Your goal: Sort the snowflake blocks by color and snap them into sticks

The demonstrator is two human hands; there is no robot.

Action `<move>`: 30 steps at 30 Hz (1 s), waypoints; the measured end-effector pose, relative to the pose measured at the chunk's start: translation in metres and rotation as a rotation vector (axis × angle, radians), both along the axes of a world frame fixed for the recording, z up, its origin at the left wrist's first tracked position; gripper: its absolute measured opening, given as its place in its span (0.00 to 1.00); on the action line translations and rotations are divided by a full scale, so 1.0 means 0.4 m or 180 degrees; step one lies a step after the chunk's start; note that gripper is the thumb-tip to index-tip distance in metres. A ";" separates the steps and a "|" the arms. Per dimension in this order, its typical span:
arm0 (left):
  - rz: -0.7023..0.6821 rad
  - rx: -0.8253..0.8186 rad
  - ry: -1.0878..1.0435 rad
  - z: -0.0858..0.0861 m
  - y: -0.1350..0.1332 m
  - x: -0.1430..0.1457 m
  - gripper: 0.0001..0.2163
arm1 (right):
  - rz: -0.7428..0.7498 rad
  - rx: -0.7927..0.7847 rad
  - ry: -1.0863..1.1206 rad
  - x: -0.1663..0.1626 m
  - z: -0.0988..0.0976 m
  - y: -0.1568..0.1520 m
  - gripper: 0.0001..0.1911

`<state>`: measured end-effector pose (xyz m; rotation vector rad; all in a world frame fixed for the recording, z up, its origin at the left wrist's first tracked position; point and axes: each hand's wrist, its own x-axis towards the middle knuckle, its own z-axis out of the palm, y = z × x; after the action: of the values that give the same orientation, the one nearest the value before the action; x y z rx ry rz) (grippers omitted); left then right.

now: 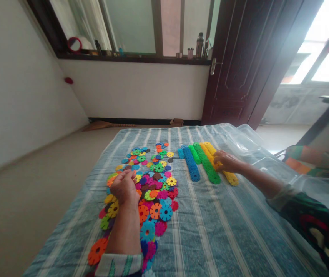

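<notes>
My left hand (125, 187) rests knuckles-up on a loose spread of colourful flower-shaped plastic discs (155, 192), its fingers curled down into the pile; what they pinch is hidden. My right hand (225, 161) reaches out to rows of stacked discs lying side by side: a blue row (191, 165), two green rows (207, 165) and yellow rows (230, 177). Its fingers are closed on the yellow row near the middle. Both sit on a blue-green striped cloth (210, 223).
A clear plastic bin (256, 154) lies at the cloth's right edge beside my right arm. A dark wooden door (239, 61) stands behind, with a window sill (130, 57) holding bottles and a red ring. A broom (103, 125) lies by the wall.
</notes>
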<state>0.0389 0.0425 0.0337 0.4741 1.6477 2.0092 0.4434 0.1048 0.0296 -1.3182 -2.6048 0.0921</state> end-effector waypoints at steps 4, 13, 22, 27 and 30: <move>-0.0038 0.0021 -0.0038 0.006 -0.004 0.004 0.10 | -0.0017 0.0098 -0.0031 -0.004 0.004 -0.002 0.07; -0.0013 -0.0039 -0.0052 -0.006 -0.005 0.001 0.11 | 0.0056 0.0149 0.0066 0.014 -0.007 0.011 0.08; 0.0288 0.0051 -0.0278 -0.022 -0.016 -0.006 0.10 | 0.0260 0.0355 0.0304 -0.175 0.043 0.018 0.04; 0.0318 0.0102 -0.0358 -0.034 -0.014 -0.014 0.10 | 0.0794 0.0336 0.0332 -0.447 0.078 0.027 0.07; 0.0318 0.0156 -0.0463 -0.034 -0.013 -0.015 0.10 | 0.0765 0.0295 0.0020 -0.594 0.084 0.045 0.09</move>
<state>0.0328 0.0373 0.0200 0.2604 1.5649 2.1073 0.2058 0.1228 0.0632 -0.9693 -2.7151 0.0139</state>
